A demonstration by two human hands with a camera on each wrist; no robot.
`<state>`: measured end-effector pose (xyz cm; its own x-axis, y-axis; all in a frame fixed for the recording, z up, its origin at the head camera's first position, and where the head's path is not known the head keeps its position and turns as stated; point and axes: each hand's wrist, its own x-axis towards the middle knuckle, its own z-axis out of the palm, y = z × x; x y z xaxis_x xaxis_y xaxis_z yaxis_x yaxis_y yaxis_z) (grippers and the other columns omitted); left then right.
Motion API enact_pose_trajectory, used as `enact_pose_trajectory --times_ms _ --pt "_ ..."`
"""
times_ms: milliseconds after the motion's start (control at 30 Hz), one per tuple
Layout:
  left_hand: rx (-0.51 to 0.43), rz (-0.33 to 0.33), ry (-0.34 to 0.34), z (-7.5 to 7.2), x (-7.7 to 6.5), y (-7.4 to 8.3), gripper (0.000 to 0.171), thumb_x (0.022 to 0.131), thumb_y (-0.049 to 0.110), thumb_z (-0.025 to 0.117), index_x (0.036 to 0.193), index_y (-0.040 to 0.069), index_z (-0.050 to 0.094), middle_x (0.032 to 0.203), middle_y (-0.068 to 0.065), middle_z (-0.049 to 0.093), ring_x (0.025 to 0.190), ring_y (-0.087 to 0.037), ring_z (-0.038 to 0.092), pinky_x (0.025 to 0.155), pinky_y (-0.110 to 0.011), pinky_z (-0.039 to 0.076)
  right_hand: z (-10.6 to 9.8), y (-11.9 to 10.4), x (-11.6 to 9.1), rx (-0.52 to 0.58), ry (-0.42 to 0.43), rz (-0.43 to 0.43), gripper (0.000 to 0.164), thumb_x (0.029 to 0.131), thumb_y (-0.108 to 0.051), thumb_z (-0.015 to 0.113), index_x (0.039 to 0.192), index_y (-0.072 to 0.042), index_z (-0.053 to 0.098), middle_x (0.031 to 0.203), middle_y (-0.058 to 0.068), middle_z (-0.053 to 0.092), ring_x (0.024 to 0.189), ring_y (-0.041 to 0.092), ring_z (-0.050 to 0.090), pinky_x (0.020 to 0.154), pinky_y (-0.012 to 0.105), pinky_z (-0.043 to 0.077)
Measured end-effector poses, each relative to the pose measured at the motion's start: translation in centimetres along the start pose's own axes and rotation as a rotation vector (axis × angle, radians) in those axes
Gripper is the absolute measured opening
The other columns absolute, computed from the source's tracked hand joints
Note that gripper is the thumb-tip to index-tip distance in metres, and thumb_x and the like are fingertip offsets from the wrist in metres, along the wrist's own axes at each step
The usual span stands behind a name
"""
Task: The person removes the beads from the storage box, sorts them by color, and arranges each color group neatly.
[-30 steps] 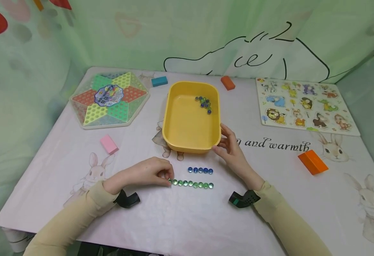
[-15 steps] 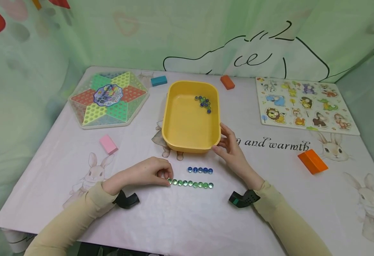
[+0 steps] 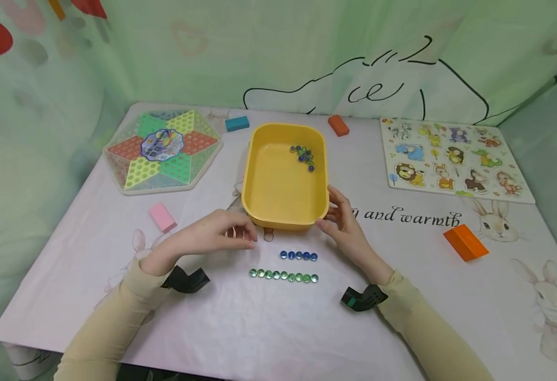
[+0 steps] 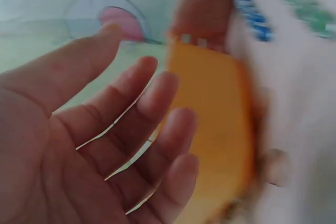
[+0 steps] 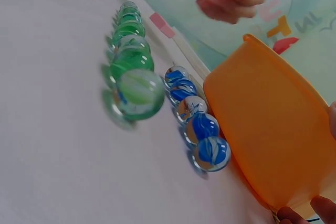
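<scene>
My left hand (image 3: 215, 233) is raised over the table, left of the tub's near corner; in the left wrist view its fingers are loosely bent with nothing between them. A yellow plastic tub (image 3: 278, 193) stands mid-table, with several blue and green marbles (image 3: 305, 157) in its far right part. My right hand (image 3: 347, 233) holds the tub's near right corner, thumb at the front and fingers along the side. In front of the tub lies a short row of blue marbles (image 3: 299, 256). Nearer to me runs a longer row of green marbles (image 3: 284, 275), large in the right wrist view.
A hexagonal Chinese checkers board (image 3: 162, 151) lies at the back left, an animal puzzle board (image 3: 457, 159) at the back right. Around them are a pink block (image 3: 162, 217), a blue block (image 3: 237, 124), a red-orange block (image 3: 338, 126) and an orange block (image 3: 466, 243).
My left hand has let go of the leftmost green marble and moved up and away toward the tub. The right hand and the tub stay where they were.
</scene>
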<state>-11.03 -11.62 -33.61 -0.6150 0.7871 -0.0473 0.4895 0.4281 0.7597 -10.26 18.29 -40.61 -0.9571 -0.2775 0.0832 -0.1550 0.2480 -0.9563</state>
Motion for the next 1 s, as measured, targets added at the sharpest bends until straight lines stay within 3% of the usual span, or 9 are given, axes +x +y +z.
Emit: enact_pose_trajectory --times_ms 133,233,467,600,767,900,1000 --pt "-0.082 0.064 -0.029 -1.5 1.8 1.5 0.009 0.089 0.019 0.061 0.094 0.012 0.064 0.085 0.002 0.065 0.073 -0.009 0.055 0.067 -0.025 0.046 -0.1 -0.1 0.0 0.011 0.002 -0.015 0.074 0.090 -0.007 0.057 0.147 -0.021 0.012 0.143 0.015 0.026 0.114 0.031 0.045 0.091 0.010 0.037" --pt "-0.119 0.079 -0.010 -2.2 3.8 2.2 0.009 0.090 0.019 0.060 0.094 0.011 0.064 0.085 0.001 0.065 0.075 -0.010 0.055 0.068 -0.025 0.045 -0.1 0.0 0.0 0.012 0.004 -0.016 0.074 0.090 -0.007 0.057 0.148 -0.022 0.012 0.144 0.015 0.026 0.114 0.030 0.045 0.091 0.010 0.037" --pt "-0.204 -0.060 0.116 -2.9 8.5 2.6 0.016 0.091 0.022 0.058 0.099 0.009 0.062 0.092 -0.007 0.061 0.081 -0.021 0.055 0.075 -0.034 0.047 0.0 0.0 -0.1 0.017 -0.008 0.005 0.073 0.091 -0.009 0.056 0.147 -0.023 0.012 0.145 0.014 0.024 0.114 0.028 0.045 0.091 0.011 0.037" --pt "-0.205 -0.140 0.192 -3.2 10.9 2.3 0.021 0.092 0.025 0.057 0.102 0.007 0.062 0.094 -0.010 0.061 0.084 -0.028 0.056 0.076 -0.038 0.048 0.0 -0.1 -0.2 0.009 -0.003 0.001 0.073 0.091 -0.009 0.057 0.147 -0.024 0.012 0.145 0.013 0.025 0.113 0.027 0.045 0.091 0.011 0.037" --pt "-0.116 -0.224 0.246 -3.5 13.6 1.8 0.025 0.092 0.030 0.056 0.102 0.009 0.062 0.094 -0.007 0.062 0.088 -0.029 0.059 0.073 -0.030 0.047 -0.2 0.0 -0.3 0.003 -0.009 0.007 0.074 0.091 -0.010 0.057 0.147 -0.024 0.012 0.145 0.013 0.025 0.114 0.027 0.045 0.092 0.010 0.036" --pt "-0.042 -0.285 0.255 -3.6 15.4 0.8 0.024 0.091 0.034 0.056 0.100 0.012 0.062 0.094 -0.003 0.063 0.087 -0.026 0.059 0.069 -0.025 0.043 -0.2 0.1 -0.3 0.003 -0.008 0.018 0.073 0.091 -0.011 0.056 0.147 -0.026 0.012 0.146 0.012 0.024 0.114 0.027 0.045 0.092 0.009 0.036" --pt "-0.036 -0.324 0.239 -3.4 16.5 0.1 0.023 0.091 0.033 0.056 0.097 0.011 0.061 0.091 -0.004 0.062 0.081 -0.021 0.056 0.067 -0.024 0.042 -0.1 0.1 -0.2 0.005 -0.009 0.018 0.073 0.091 -0.011 0.056 0.147 -0.026 0.012 0.146 0.012 0.024 0.115 0.027 0.045 0.092 0.010 0.036"
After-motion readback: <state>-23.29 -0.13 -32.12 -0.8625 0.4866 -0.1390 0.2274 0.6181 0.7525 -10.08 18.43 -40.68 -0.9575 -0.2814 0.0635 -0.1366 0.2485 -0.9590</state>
